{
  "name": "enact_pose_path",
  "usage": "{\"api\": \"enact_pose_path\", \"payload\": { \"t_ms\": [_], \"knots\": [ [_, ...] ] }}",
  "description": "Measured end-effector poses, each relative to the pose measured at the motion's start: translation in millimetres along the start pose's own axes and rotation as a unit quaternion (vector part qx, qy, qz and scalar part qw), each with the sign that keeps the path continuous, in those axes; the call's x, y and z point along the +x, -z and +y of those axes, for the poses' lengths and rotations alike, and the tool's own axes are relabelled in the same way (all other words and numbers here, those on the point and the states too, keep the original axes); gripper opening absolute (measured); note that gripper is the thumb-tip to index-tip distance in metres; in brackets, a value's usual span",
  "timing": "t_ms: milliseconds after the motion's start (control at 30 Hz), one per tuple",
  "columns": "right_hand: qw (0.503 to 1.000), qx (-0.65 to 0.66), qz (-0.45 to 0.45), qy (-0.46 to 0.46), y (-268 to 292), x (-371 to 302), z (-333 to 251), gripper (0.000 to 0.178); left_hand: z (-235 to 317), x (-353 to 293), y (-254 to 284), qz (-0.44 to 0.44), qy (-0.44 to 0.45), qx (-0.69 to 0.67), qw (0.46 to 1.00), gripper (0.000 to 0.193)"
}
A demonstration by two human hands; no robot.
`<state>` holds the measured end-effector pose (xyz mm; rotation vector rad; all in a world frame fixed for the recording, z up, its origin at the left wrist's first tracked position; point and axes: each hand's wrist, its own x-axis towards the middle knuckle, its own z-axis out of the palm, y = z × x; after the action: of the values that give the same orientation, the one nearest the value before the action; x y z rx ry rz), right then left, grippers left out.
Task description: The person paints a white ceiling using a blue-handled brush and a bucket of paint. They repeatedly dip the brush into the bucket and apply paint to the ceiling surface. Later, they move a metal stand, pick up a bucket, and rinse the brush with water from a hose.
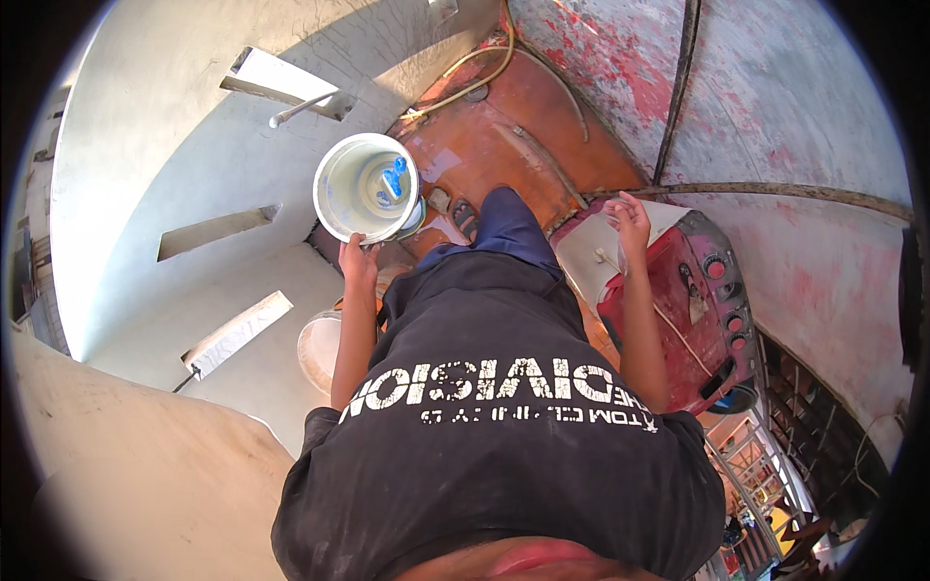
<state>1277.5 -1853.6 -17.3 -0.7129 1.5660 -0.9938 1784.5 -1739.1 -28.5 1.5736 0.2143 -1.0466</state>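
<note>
A white bucket (334, 198) is on my left, its mouth facing up toward me. Inside it lies a small bright blue object (394, 178), whose kind I cannot make out. My left hand (359, 259) grips the bucket's near rim. Out to the right, my right hand (632, 225) is raised with loosely bent fingers and nothing visible in it. Below that hand stands a red and grey machine (659, 320) with round knobs along one side and a pale panel on top, apparently a washing machine.
Orange-brown floor (504, 126) stretches ahead, with a yellowish hose (465, 92) and a pipe (547, 160) on it. A curved pale wall (213, 136) with slots and a protruding pipe (300, 109) rises left. Another white container (318, 349) sits beside my left forearm. A red-stained wall (775, 97) stands right.
</note>
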Motion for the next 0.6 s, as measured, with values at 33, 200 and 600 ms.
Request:
{"api": "enact_pose_path", "payload": {
  "t_ms": [33,200,600],
  "knots": [
    [1.000,0.010,-0.010,0.012,-6.5,7.1,-2.6,0.033,3.2,4.9,-8.3,0.004,0.006,0.000,1.000,0.036],
    [1.000,0.010,-0.002,0.023,-50.6,63.5,-36.1,0.035,15.2,20.5,-34.0,-0.005,0.038,-0.009,0.999,0.038],
    [0.983,-0.066,-0.115,0.128,-296.2,443.4,-160.5,0.039,36.2,7.6,-102.2,0.083,0.096,-0.011,0.992,0.040]
  ]
}}
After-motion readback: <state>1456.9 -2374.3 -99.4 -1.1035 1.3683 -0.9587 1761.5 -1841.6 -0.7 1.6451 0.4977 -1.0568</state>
